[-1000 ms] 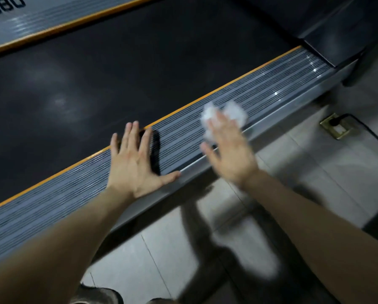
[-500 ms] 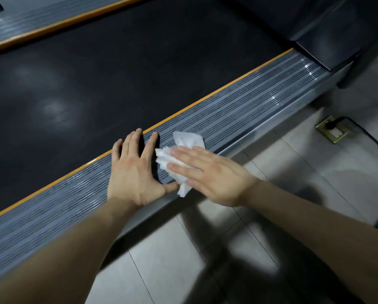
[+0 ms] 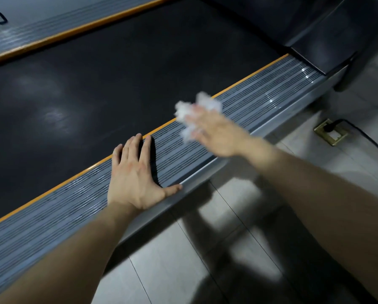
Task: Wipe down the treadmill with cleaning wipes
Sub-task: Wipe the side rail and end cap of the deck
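Grip: right hand [image 3: 216,132] lies over the white wipe [image 3: 195,109], too blurred to tell whether it pinches or presses flat
Brace: left hand [image 3: 135,174] flat, fingers straight, on the treadmill's ribbed side rail [image 3: 260,99]
Wipe position: on that rail, beside the black belt [image 3: 117,84]
Risk: wipe could slip free or bunch on the ribs
Risk: braced palm hides a patch that may go unwiped

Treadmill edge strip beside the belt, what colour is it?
Orange-yellow strip, between the black belt and grey ribbed side rail; the head view shows it.
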Available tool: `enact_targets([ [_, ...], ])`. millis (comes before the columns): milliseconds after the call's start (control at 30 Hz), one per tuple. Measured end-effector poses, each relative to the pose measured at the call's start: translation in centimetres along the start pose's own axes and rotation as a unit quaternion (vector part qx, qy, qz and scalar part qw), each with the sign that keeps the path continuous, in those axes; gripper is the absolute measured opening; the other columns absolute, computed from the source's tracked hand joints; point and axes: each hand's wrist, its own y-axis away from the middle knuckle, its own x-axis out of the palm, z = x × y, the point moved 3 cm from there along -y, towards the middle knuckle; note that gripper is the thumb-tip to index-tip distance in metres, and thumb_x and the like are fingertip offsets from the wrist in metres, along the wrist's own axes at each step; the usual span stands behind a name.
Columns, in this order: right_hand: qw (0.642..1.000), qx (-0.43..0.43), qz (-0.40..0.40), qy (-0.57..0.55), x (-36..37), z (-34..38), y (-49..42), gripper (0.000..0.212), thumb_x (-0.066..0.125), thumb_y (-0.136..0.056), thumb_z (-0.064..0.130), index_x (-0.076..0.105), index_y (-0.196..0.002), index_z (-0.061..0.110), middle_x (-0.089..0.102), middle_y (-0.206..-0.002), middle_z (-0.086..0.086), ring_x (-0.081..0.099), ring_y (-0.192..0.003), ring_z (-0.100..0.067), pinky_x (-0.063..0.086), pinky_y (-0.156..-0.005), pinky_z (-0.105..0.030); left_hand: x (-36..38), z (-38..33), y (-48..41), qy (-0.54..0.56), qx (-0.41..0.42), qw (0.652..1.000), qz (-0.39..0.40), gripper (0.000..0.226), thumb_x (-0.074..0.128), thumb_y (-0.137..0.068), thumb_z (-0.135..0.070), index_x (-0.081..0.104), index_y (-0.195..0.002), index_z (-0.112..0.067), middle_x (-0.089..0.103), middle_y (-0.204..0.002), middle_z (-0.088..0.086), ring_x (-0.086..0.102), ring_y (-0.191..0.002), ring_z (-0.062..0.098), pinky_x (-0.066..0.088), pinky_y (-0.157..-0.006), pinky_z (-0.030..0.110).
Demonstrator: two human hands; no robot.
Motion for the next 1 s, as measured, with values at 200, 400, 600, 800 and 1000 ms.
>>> enact_targets([
  [200, 0.999, 0.045, 0.002, 0.0, 0.0, 2.0, -0.7, 0.056, 0.03, -0.106, 0.023, 0.044, -0.158, 0.007, 0.031, -0.169, -0.024, 0.029, -0.155, -0.049, 0.028, -0.119, -0.068, 0.1, 0.2, 0.1, -0.008, 0.004, 1.0, 0.008, 0.144, 0.051, -0.061, -0.106, 0.028, -0.167, -0.011, 0.028, -0.172, 0.015, 0.023, -0.162, 0.032, 0.014, -0.133, 0.054],
  [400, 1.0, 0.007, -0.004, -0.005, -0.9, 0.5, 1.7, 0.05, 0.04, -0.113, 0.021, 0.036, -0.163, 0.019, 0.027, -0.174, -0.009, 0.028, -0.159, -0.038, 0.032, -0.123, -0.059, 0.5, 0.1, -0.1, -0.016, 0.019, 1.0, 0.011, 0.141, 0.046, -0.065, -0.108, 0.022, -0.17, -0.017, 0.017, -0.179, 0.01, 0.015, -0.165, 0.031, 0.013, -0.133, 0.056],
  [600, 0.973, 0.227, -0.033, -0.022, -0.9, -1.1, 3.9, 0.054, 0.027, -0.113, 0.029, 0.03, -0.166, 0.021, 0.021, -0.175, -0.014, 0.029, -0.158, -0.038, 0.026, -0.129, -0.057, -0.1, -0.4, -0.5, -0.052, 0.02, 0.998, 0.032, 0.134, 0.033, -0.064, -0.112, 0.04, -0.16, -0.018, 0.036, -0.167, 0.017, 0.034, -0.154, 0.04, 0.021, -0.127, 0.061],
  [800, 0.991, 0.11, -0.034, -0.069, -0.2, 0.3, 7.9, 0.052, 0.043, -0.113, 0.023, 0.038, -0.165, 0.029, 0.028, -0.174, -0.002, 0.017, -0.164, -0.019, 0.012, -0.134, -0.049, 0.4, -4.9, -4.5, -0.054, 0.039, 0.996, 0.061, 0.141, 0.03, -0.058, -0.112, 0.019, -0.167, -0.024, 0.021, -0.171, 0.028, 0.017, -0.162, 0.043, 0.014, -0.128, 0.065],
  [1000, 0.928, 0.363, -0.059, -0.056, -0.7, -7.4, 9.0, 0.051, 0.029, -0.115, 0.04, 0.033, -0.166, 0.035, 0.019, -0.177, 0.004, 0.012, -0.165, -0.021, 0.014, -0.134, -0.049, 1.4, -5.5, -4.9, -0.029, 0.04, 0.999, 0.018, 0.128, 0.034, -0.064, -0.109, 0.021, -0.166, -0.033, 0.024, -0.168, 0.026, 0.023, -0.156, 0.046, 0.019, -0.125, 0.066],
])
